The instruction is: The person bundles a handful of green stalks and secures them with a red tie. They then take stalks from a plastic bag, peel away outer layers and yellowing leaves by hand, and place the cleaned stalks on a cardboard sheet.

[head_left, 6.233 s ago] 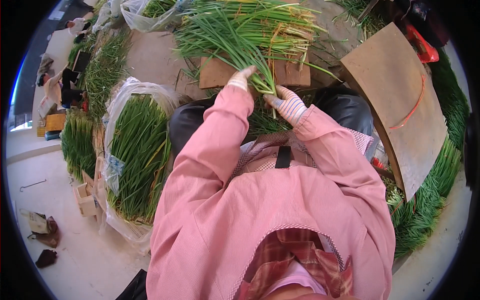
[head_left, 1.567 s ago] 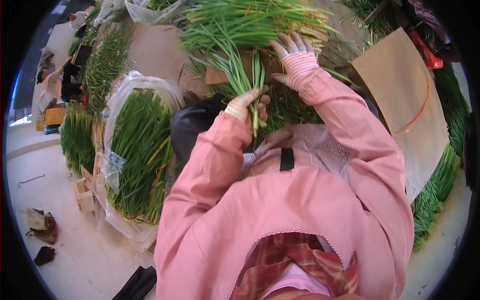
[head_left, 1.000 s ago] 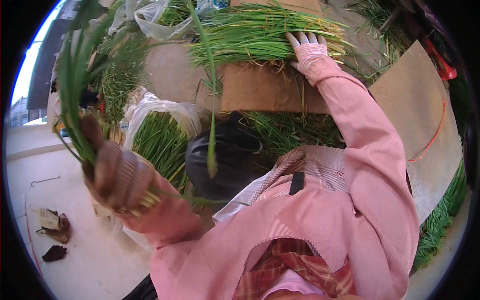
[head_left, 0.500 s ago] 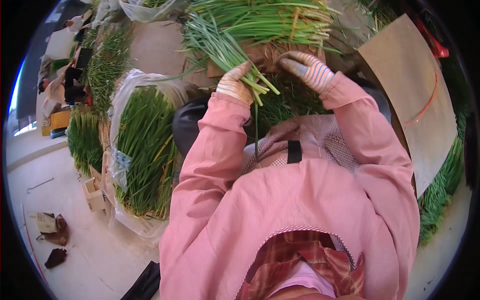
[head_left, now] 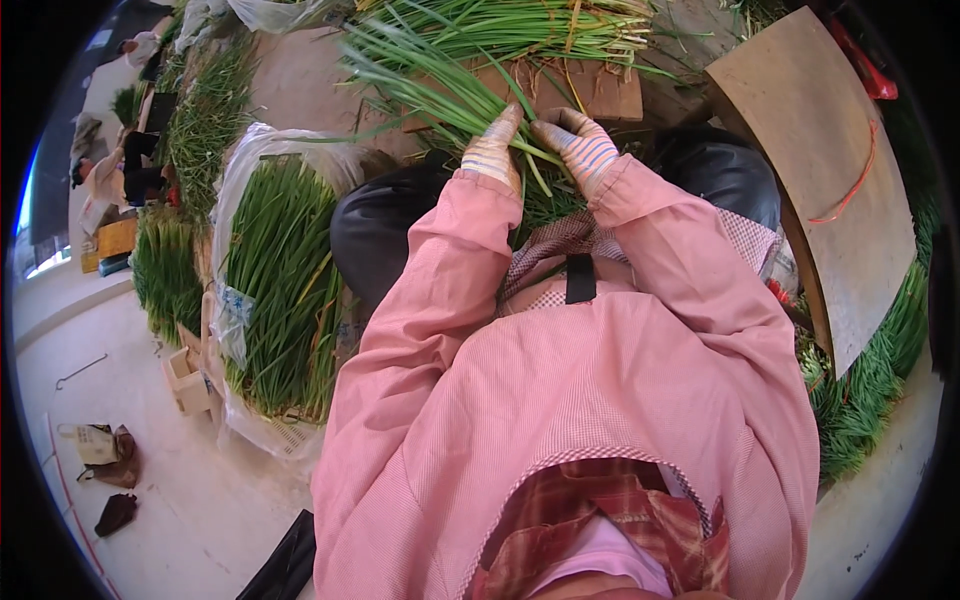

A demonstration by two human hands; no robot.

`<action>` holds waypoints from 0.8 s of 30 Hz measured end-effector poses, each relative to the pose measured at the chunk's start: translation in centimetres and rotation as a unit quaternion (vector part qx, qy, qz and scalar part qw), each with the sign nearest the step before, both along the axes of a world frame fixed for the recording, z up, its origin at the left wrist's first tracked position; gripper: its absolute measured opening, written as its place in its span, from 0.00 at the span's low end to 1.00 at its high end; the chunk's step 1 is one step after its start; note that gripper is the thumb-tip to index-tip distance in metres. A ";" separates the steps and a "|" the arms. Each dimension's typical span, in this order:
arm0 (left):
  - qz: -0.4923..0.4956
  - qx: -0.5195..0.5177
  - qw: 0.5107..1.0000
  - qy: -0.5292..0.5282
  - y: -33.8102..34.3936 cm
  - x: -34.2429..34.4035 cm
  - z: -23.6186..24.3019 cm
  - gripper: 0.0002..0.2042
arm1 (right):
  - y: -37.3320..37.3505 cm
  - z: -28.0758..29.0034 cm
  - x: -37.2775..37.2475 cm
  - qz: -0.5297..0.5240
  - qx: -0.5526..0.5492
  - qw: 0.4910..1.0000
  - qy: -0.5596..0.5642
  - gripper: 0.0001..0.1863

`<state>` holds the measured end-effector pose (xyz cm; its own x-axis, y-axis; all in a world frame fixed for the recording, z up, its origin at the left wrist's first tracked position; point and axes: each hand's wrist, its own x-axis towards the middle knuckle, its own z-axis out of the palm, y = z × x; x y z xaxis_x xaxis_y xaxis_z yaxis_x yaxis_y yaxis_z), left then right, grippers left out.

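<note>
My left hand (head_left: pixel 492 153) is closed around a small bunch of long green chives (head_left: pixel 432 80). Their leaves fan out to the upper left, and their pale stem ends poke out below my fingers. Right beside it, my right hand (head_left: pixel 580 148) has its fingers curled in a pinch at the stems; its fingertips are partly hidden. Both hands wear striped, soil-stained gloves. Just beyond them lies a large heap of chives (head_left: pixel 520 28), roots toward the right, on a wooden board (head_left: pixel 603 97).
To my left stands a plastic-lined basket packed with upright chives (head_left: pixel 280 290). A bent brown board (head_left: pixel 800 150) with a red strip on it rises at my right, more greens (head_left: pixel 870 420) behind it. Far left, another person (head_left: pixel 105 185) sits near loose greens. My knees flank my hands.
My right hand has moved left and in, from apart to the stems beside my left hand. The bunch has shifted slightly and tilts flatter.
</note>
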<state>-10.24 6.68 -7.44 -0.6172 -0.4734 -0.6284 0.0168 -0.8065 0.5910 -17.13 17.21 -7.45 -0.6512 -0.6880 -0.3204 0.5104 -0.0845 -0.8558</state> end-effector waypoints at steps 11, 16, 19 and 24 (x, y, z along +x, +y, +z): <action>-0.016 -0.213 0.975 -0.053 -1.2 -0.6 1.7 0.14 | -0.4 1.0 -1.1 0.013 0.006 0.996 -0.083 0.12; 0.034 -0.322 0.944 0.061 -1.8 0.6 5.2 0.16 | 1.2 -2.1 -1.4 0.104 0.169 0.961 0.194 0.11; -0.015 -0.263 0.950 0.166 -2.9 -0.2 8.2 0.15 | 5.2 -3.6 -1.4 0.312 0.349 0.805 0.365 0.13; -0.112 -0.163 0.963 0.183 -4.9 -0.1 7.1 0.15 | 6.0 -0.8 -2.5 0.121 0.149 0.945 0.265 0.13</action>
<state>-10.34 1.74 -0.32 -0.8788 -0.4374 -0.1906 0.1183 -0.5866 0.8012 -19.60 23.24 -8.30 -0.6103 -0.7673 -0.1966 -0.0234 0.2655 -0.9638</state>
